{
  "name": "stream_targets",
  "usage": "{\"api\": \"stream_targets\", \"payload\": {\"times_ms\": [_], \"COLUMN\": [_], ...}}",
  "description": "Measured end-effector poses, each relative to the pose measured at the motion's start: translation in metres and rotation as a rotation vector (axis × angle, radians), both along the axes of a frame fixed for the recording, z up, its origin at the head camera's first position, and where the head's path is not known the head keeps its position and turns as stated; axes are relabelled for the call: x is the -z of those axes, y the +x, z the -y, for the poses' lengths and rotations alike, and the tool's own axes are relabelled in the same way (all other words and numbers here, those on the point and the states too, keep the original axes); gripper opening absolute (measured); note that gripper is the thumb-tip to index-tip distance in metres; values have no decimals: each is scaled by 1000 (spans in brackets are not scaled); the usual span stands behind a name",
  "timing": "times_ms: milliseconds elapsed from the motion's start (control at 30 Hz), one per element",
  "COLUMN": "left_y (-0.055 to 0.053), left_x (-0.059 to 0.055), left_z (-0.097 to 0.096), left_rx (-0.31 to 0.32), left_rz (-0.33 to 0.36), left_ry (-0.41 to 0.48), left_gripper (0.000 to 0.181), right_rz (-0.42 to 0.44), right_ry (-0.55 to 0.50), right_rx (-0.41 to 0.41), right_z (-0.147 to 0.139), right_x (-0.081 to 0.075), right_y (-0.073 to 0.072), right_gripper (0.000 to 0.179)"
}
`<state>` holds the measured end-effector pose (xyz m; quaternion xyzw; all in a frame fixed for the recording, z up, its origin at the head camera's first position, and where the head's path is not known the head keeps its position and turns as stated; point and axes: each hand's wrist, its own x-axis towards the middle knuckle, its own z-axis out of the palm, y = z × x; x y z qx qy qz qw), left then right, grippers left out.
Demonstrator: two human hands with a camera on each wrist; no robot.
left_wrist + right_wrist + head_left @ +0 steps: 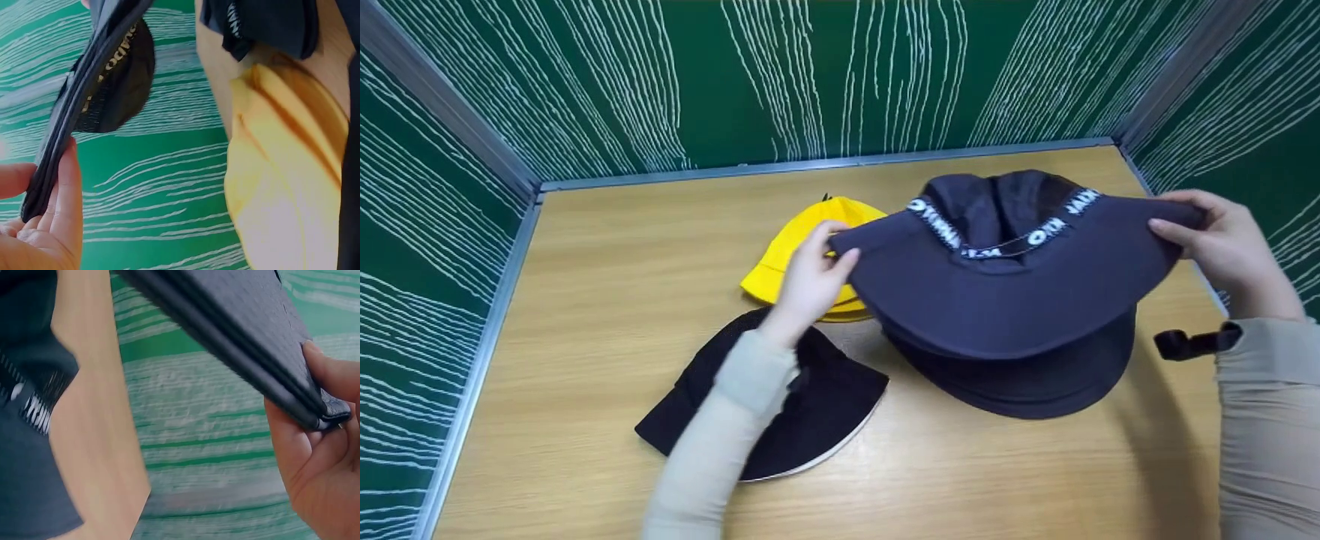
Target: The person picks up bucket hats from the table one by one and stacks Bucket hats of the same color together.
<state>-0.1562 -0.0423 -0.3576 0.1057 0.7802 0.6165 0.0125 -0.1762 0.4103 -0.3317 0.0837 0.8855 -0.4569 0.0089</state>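
Both hands hold up a dark navy wide-brimmed sun hat (997, 307), its brim stretched between them and its white-lettered band facing up. My left hand (814, 277) pinches the brim's left end, thumb on one face and fingers on the other, as the left wrist view also shows. At the brim's right end, my right hand (1230, 240) grips with its thumb on top. In the right wrist view the layered brim (242, 343) slants down into that hand. Right under the held hat is another dark hat (1035, 390), largely covered by it.
Yellow bucket hats (780, 255) lie stacked behind my left hand on the wooden table (607, 285). A black bucket hat (832, 412) with a pale edge lies below my left forearm. Green panels (825, 82) with white streaks wall the table's back and sides.
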Motion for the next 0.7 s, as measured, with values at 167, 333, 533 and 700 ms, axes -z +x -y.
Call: {"api": "stream_targets", "payload": {"times_ms": [167,333,533,700], "left_y": [-11,-16,-15,-11], "left_x": [11,34,61,71], "left_z": [-23,-42,-57,-60], "left_rx": [5,12,35,67], "left_rz": [-6,45,105,148], "left_ry": [-113,-260,-377,-411], "left_gripper": [26,26,23,31], "right_rz": [63,170,361,472], "right_ry": [30,35,27,22], "right_rx": [37,-47,-125,-113], "right_z": [-20,-38,-54,-55], "right_x": [18,44,84,104], "right_y": [1,-2,-3,0], "right_gripper": [32,32,60,90]}}
